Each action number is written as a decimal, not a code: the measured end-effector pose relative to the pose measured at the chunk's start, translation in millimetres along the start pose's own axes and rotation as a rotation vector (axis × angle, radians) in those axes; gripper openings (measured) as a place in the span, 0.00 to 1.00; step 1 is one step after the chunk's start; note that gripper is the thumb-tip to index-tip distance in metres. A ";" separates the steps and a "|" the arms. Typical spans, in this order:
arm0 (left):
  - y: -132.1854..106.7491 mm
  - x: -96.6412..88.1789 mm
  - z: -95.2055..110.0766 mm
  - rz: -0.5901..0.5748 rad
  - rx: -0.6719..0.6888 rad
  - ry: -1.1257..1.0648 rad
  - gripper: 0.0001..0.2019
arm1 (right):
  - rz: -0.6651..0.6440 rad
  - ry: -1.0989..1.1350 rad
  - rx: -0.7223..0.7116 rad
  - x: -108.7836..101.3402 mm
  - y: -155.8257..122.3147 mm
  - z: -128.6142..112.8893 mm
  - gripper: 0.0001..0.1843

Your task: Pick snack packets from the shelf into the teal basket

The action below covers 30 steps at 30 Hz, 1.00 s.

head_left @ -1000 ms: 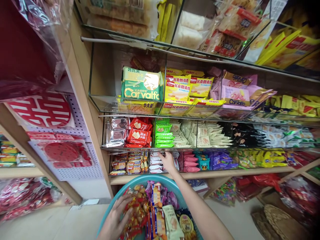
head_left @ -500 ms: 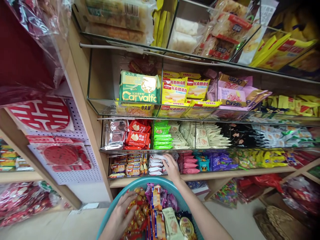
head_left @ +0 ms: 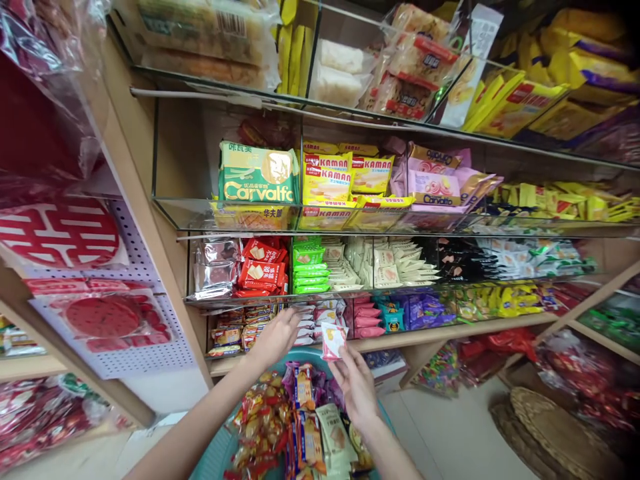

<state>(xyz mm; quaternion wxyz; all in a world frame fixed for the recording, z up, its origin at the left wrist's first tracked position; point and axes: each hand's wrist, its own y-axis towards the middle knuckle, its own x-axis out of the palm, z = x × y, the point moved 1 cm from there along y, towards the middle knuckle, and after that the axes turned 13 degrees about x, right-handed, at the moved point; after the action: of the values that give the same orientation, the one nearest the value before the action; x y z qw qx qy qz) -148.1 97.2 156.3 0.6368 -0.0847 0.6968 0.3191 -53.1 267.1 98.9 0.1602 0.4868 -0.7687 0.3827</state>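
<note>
From here I see the right hand (head_left: 356,387) pinching a small white-and-pink plastic packet (head_left: 332,340) above the round teal basket (head_left: 213,457); the left hand (head_left: 280,335), half-curled (its hold I can't tell), is beside white packets (head_left: 308,331).

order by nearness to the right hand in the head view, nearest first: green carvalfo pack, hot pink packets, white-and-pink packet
1. White-and-pink packet: in the right hand.
2. Pink packets: just beyond the hand.
3. Green Carvalfo pack: much higher up, to the left.
</note>
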 end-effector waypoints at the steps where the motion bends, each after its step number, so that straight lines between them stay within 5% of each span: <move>1: 8.7 2.4 -1.3 -0.042 0.012 0.080 0.18 | 0.003 0.054 0.035 -2.3 -3.2 2.7 0.21; 6: 35.9 13.9 -2.2 -0.161 -0.019 0.255 0.22 | 0.033 0.151 0.090 -17.9 -4.1 11.1 0.21; 17: 63.2 37.3 -11.7 -0.150 -0.089 0.241 0.13 | -0.012 0.198 0.050 -23.0 -6.6 9.5 0.21; 25: 45.2 31.0 -4.9 -0.123 0.059 0.304 0.19 | 0.044 0.215 0.039 -24.2 -5.5 12.9 0.18; 30: 24.8 20.8 -1.4 0.064 0.182 0.188 0.22 | 0.056 0.198 0.054 -25.3 -6.0 15.3 0.20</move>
<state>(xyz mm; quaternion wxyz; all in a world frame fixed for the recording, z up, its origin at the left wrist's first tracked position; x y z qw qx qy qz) -165.9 121.8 145.1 0.5631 -0.0337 0.7819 0.2653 -34.0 270.1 75.8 0.2113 0.4289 -0.7520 0.4537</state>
